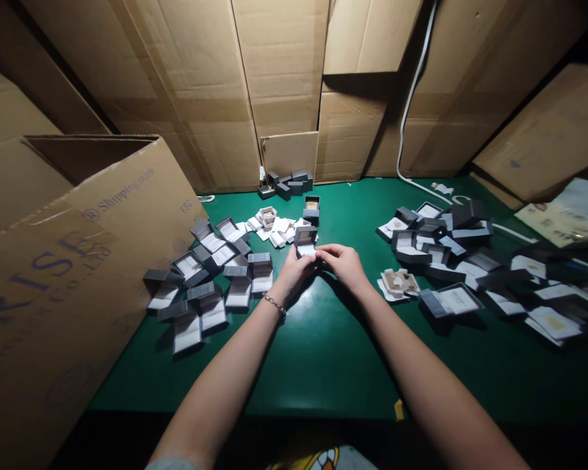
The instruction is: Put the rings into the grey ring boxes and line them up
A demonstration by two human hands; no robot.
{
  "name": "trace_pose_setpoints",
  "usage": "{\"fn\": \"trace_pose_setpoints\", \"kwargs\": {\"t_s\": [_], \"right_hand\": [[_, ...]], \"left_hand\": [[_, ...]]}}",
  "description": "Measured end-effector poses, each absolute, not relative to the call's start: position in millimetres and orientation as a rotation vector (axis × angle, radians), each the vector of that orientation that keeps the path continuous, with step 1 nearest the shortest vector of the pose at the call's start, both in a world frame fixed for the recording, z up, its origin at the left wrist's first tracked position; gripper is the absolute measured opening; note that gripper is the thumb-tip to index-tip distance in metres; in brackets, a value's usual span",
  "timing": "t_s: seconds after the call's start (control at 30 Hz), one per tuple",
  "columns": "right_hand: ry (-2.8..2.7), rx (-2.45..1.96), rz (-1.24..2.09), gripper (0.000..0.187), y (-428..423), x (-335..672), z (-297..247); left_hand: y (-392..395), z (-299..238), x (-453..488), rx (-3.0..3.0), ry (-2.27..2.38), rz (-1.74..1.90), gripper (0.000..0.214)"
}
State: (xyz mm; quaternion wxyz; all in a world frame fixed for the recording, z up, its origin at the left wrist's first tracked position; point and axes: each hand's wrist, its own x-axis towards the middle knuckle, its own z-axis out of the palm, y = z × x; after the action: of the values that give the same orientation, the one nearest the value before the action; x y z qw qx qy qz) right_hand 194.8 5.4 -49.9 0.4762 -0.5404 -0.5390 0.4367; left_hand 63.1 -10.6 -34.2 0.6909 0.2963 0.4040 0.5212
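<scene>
A small dark hinged jewellery box (305, 236) with its lid up and a white inside is held over the middle of the table. My left hand (294, 271) grips it from the left, thumb at the near edge. The fingers of my right hand (340, 261) are closed at its right side, pinching at the white insert or the rim; which one I cannot tell. Just beyond stands another dark box (311, 213) with a yellowish label inside. White inserts (280, 228) lie heaped to the left of it.
Several open dark boxes (210, 303) with white linings stand at left, beside a big carton (102, 215). More open boxes (451, 300) and small cards spread over the right side. Closed dark boxes (296, 181) sit at the back by the cardboard wall (284, 78). A white cable (409, 104) hangs down.
</scene>
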Motion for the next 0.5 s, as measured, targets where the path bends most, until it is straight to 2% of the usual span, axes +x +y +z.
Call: {"fn": "trace_pose_setpoints", "kwargs": {"t_s": [0.33,0.5], "right_hand": [[-1.432,-1.365,0.901,0.026,-2,189,-37],[-1.451,-1.343,0.881,0.025,-3,190,-37]], "left_hand": [[-10,-35,63,0.643,0.912,1.127,0.018],[-12,-32,62,0.642,0.881,1.143,0.021]]}}
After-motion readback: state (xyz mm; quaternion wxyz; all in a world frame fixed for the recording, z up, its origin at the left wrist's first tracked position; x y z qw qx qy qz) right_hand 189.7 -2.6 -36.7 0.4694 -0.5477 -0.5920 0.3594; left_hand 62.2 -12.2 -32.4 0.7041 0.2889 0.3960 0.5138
